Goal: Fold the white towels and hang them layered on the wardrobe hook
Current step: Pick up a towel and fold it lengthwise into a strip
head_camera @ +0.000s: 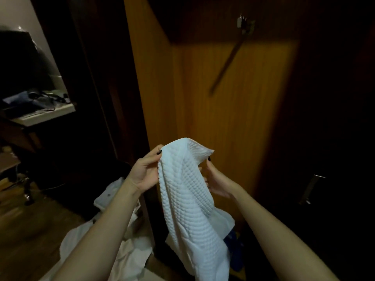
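White towel (188, 199), held up before the wardrobe door (233, 118), well below the hook (244, 23); its long tail hangs loose and unfolded, so a crooked fold or a slip seems likely; left hand (145, 171) pinches the top edge, fingers curled; right hand (215, 179), half hidden, pinches the opposite edge.

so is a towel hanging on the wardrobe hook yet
No, the metal wardrobe hook holds no towel; the left hand and right hand hold the white waffle-weave towel.
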Demonstrator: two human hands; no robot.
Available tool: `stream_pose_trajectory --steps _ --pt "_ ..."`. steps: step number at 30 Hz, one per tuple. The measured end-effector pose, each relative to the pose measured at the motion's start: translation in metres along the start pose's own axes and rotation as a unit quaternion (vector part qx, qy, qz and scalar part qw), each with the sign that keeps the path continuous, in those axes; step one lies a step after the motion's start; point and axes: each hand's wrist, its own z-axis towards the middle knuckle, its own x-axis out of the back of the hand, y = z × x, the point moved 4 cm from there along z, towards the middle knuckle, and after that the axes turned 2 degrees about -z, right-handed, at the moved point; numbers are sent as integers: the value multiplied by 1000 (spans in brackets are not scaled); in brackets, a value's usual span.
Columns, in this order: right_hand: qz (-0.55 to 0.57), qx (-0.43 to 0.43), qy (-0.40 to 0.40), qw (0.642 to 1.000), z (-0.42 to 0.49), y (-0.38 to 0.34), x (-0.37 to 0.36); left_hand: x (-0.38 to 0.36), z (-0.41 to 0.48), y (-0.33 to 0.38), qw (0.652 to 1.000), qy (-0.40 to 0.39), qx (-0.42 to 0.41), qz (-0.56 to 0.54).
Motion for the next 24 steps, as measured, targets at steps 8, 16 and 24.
stream_pose_trajectory --steps 8,16,24 --pt "49 134 189 972 -40 -13 27 46 5 1 996 21 56 61" --pt "-107 149 164 969 -48 -55 -28 57 6 -52 970 -1 221 97" --pt "-198 140 183 953 -64 -55 -34 26 38 -67 960 -14 188 205"
